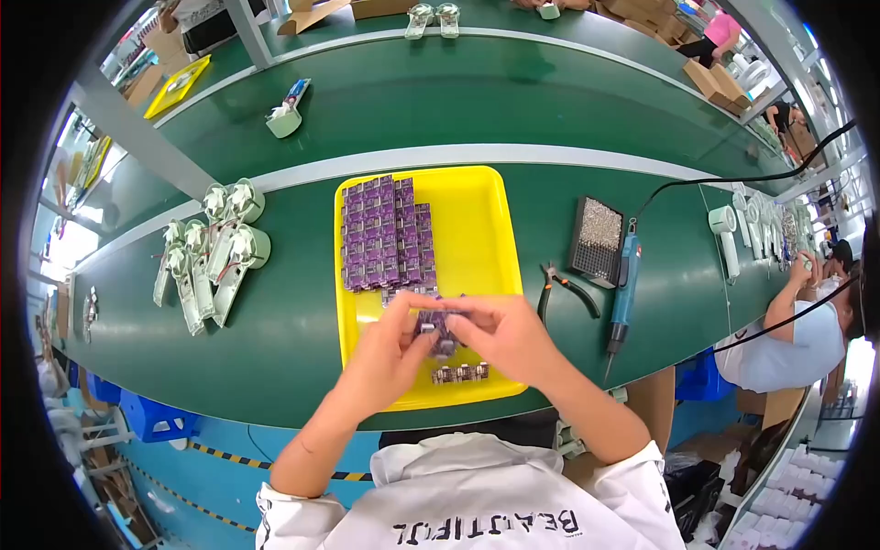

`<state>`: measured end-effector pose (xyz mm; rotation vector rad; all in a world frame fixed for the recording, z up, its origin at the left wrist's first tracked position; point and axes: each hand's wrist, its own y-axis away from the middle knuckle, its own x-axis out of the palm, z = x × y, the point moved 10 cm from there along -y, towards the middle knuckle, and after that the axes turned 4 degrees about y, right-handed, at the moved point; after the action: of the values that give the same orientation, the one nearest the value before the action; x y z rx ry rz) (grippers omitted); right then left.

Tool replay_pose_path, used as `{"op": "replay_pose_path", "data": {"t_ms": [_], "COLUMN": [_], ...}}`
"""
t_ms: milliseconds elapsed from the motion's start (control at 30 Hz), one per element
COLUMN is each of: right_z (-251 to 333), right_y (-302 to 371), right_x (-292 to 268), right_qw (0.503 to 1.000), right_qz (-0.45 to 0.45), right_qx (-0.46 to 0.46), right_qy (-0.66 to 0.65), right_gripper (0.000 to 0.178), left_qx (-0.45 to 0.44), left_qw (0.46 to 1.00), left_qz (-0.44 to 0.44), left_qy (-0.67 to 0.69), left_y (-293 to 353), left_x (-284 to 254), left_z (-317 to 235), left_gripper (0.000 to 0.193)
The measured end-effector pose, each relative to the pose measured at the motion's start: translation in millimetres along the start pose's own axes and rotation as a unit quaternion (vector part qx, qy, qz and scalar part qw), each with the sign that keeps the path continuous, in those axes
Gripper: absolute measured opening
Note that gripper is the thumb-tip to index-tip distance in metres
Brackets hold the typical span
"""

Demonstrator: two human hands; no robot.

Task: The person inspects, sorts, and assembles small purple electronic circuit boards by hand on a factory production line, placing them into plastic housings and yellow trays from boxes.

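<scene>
At the far left of the green counter (302, 348) lies a cluster of white fan parts (213, 247), round heads with long handle shells, laid side by side and touching one another. Farther back on the belt stands 1 more white fan piece (286, 116), well apart from the cluster.

My left hand (390, 353) is curled over the front part of the yellow tray (481, 229), fingers pinched narrow on the left end of a small strip of purple circuit boards (435, 323). My right hand (504, 335) grips the same strip from the other end, thumb and fingers closed on it, so both hands hold it between them just above the tray. Behind my hands, in the tray's left half, a stack of purple board panels (380, 234) lies in rows, flat and touching. Near the tray's front edge, under my hands, rests 1 short loose strip of boards (460, 372).

Just right of the tray lie black-handled cutters (566, 289). Beside them sits a dark screw tray (598, 240) with a pale, grainy fill, and next to that a blue electric screwdriver (624, 289) lies with its tip towards me, its black cable running off to the right. Farther right, a person in a light shirt (793, 344) works at the same counter.
</scene>
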<state>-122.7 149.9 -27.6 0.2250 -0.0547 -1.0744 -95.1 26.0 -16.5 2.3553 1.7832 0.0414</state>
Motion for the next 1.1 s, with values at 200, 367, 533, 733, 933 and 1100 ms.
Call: {"op": "replay_pose_path", "data": {"t_ms": [200, 367, 533, 733, 933, 1100], "right_z": [18, 19, 26, -4, 54, 23], "right_y": [-19, -17, -11, 14, 16, -56], "right_x": [2, -7, -7, -29, -14, -3], "right_qw": [0.998, 0.99, 0.983, 0.996, 0.841, 0.969], "right_qz": [-0.05, -0.122, -0.13, -0.074, -0.197, -0.129], "right_qx": [0.001, -0.015, -0.01, 0.013, -0.24, -0.1], "right_qy": [0.025, 0.069, 0.129, 0.044, 0.443, 0.188], "right_gripper": [0.025, 0.025, 0.025, 0.025, 0.026, 0.031], "left_qx": [0.082, 0.098, 0.043, 0.016, 0.114, 0.121], "left_qw": [0.984, 0.966, 0.979, 0.994, 0.946, 0.921], "left_qz": [-0.093, -0.141, -0.154, -0.086, -0.085, -0.248], "left_qy": [-0.125, -0.193, -0.128, 0.059, -0.292, -0.274], "left_y": [-14, -12, -4, 22, 27, 23], "left_x": [-23, -17, -20, -21, -7, -55], "left_z": [-34, -40, -20, -5, -15, -27], "left_gripper": [0.025, 0.025, 0.025, 0.032, 0.046, 0.053]}}
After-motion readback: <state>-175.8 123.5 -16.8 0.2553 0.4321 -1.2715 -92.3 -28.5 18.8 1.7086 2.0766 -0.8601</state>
